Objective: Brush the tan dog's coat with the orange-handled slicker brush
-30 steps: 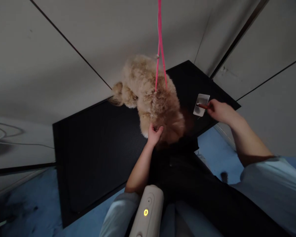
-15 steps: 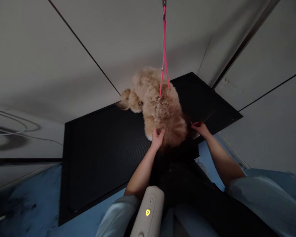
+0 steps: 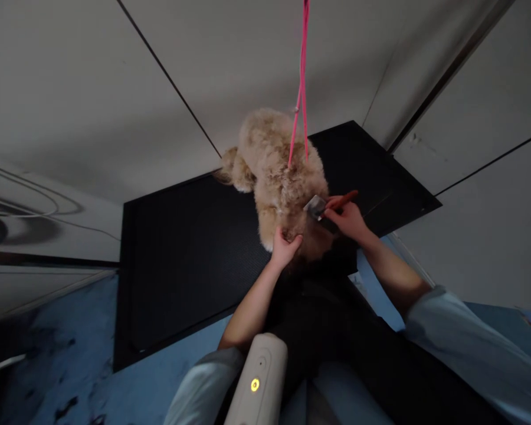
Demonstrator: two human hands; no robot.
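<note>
A fluffy tan dog (image 3: pixel 272 139) stands on a black grooming table (image 3: pixel 190 254), its head at the upper left. Pink cords (image 3: pixel 304 71) run down from above to its body. My left hand (image 3: pixel 285 247) is closed on the fur at the near side of the dog, with the fingertips partly sunk in the coat. In my right hand (image 3: pixel 349 221) is a slicker brush (image 3: pixel 315 208) with a reddish handle. Its flat pale head lies against the coat, just above and right of my left hand.
Pale wall panels (image 3: pixel 168 136) rise behind the table. Blue floor (image 3: pixel 66 330) with dark clumps shows at the lower left. A white device (image 3: pixel 259 375) with a yellow light sits at the bottom in front of my body. Cables (image 3: pixel 30 206) hang at the left.
My right hand has moved up and left, bringing the slicker brush from beside the dog onto its coat. My left hand keeps its hold on the fur. The view has shifted slightly.
</note>
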